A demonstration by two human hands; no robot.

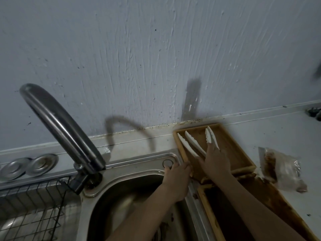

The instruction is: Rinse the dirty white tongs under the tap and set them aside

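Two pairs of white tongs lie in a wooden tray (242, 150) on the counter, right of the sink. The left pair (188, 145) lies spread; the right pair (209, 136) lies closed. My right hand (216, 162) rests flat over their near ends, with its fingers stretched along the right pair and no clear grip. My left hand (177, 173) curls around the tray's left edge at the sink rim. The steel tap (57, 122) arches at the left above the sink basin (121, 197); no water is seen running.
A second wooden tray (271, 202), smeared brown, lies nearer me on the right. A soiled plastic bag (283, 169) lies on the counter beyond it. A black wire rack (31, 206) fills the left basin. The wall stands close behind.
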